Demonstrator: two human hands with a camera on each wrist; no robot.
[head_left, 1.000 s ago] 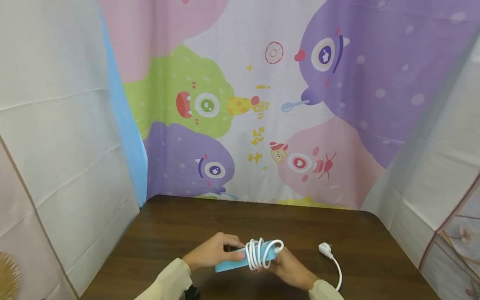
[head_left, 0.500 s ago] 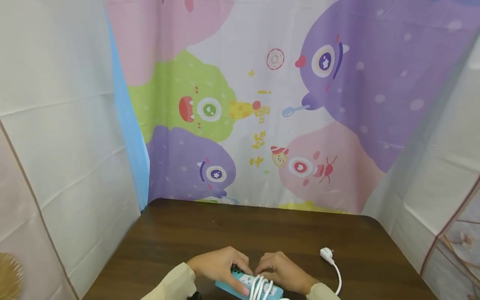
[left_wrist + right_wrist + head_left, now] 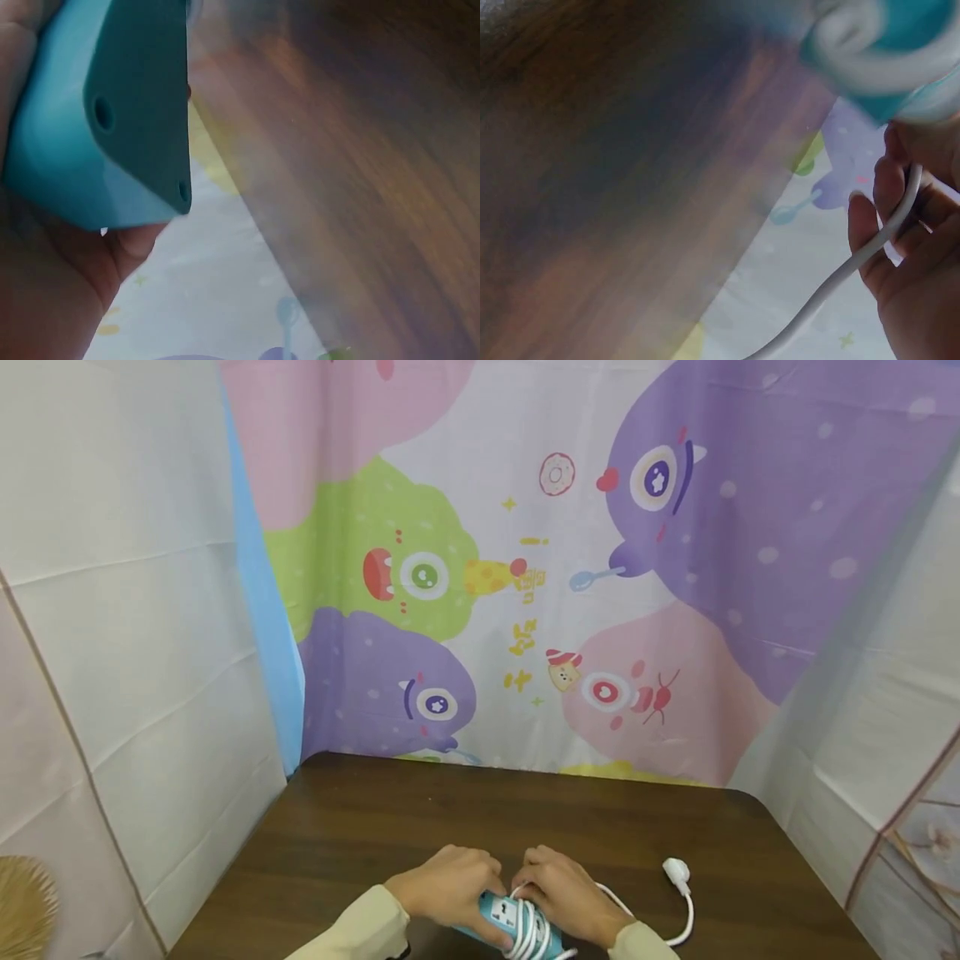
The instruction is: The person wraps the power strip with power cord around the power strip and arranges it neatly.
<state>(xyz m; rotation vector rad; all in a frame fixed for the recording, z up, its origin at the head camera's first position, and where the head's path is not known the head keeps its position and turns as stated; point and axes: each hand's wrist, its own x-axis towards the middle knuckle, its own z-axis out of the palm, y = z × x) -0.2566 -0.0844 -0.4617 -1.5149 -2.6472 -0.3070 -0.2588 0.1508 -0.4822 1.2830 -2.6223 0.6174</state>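
Observation:
A light-blue power strip (image 3: 501, 910) with white socket faces is held by my left hand (image 3: 453, 887), thumb along the near side and fingers over the far side. In the left wrist view the blue end of the power strip (image 3: 131, 142) shows two small holes. Several turns of white power cord (image 3: 531, 931) wrap the strip's right part. My right hand (image 3: 566, 893) grips a length of that cord close beside the strip. Seen from the right wrist, the cord (image 3: 832, 281) runs through the curled fingers. The white plug (image 3: 677, 872) lies on the table to the right.
A dark brown wooden table (image 3: 420, 810) lies beneath the hands. Behind it hangs a curtain (image 3: 517, 718) printed with cartoon monsters, and pale cloth (image 3: 172, 652) hangs along the sides. A round straw-coloured object (image 3: 26, 906) is at the far left edge.
The power strip has been lowered and turned so its socket face shows. My right hand has moved from the strip's right end to its far side with the cord; the plug has shifted slightly right.

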